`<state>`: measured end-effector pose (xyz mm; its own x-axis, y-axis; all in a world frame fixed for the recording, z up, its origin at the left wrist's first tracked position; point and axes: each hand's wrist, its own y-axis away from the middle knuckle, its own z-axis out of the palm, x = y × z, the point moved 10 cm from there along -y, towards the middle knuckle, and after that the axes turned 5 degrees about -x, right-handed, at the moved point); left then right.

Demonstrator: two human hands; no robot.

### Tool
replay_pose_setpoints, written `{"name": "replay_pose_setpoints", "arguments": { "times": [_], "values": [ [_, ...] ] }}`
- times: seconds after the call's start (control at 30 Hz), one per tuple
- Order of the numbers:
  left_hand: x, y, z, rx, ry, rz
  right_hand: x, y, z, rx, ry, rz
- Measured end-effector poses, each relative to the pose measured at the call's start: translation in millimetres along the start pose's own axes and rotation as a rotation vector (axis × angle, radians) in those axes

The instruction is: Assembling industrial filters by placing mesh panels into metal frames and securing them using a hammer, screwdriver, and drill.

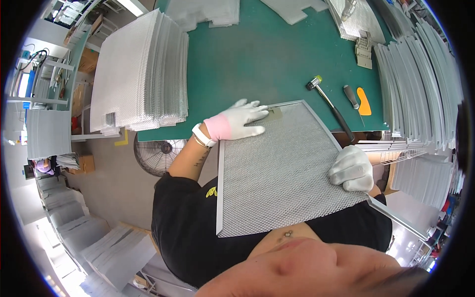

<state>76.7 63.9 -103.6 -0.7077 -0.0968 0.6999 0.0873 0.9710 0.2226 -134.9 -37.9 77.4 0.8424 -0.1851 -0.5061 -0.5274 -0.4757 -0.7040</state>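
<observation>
A framed metal mesh filter panel [287, 168] tilts from the table edge back toward my body. Metal strips edge its left, far and right sides; the near edge shows bare mesh. My left hand [242, 120], in a white glove with a pink cuff, lies flat with fingers spread at the far left corner, beside a small tan plate [272, 115] on the mesh. My right hand [352, 169], white-gloved, is closed in a fist around the panel's right edge. Below it, a metal strip [401, 221] juts out past the mesh; the fist hides where they meet.
On the green table [237, 64] lie a mallet [329, 105], an awl-like tool [352, 97] and an orange scraper [363, 101]. Stacked mesh sheets [141, 69] stand left, metal strips [420, 84] right. Tan plates [363, 51] lie far right. A floor fan [161, 154] stands beneath.
</observation>
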Motion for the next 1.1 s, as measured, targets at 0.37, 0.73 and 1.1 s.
{"name": "replay_pose_setpoints", "arguments": {
  "times": [0.37,0.73,1.1],
  "values": [
    [132,124,-121,0.458,0.470,1.161,62,5,-46,0.466,0.422,0.369],
    [85,144,-167,1.686,0.233,0.202,201,82,19,0.633,0.906,0.964],
    [57,150,-177,1.637,0.181,0.265,126,-25,-131,0.899,0.132,0.566]
  ]
}}
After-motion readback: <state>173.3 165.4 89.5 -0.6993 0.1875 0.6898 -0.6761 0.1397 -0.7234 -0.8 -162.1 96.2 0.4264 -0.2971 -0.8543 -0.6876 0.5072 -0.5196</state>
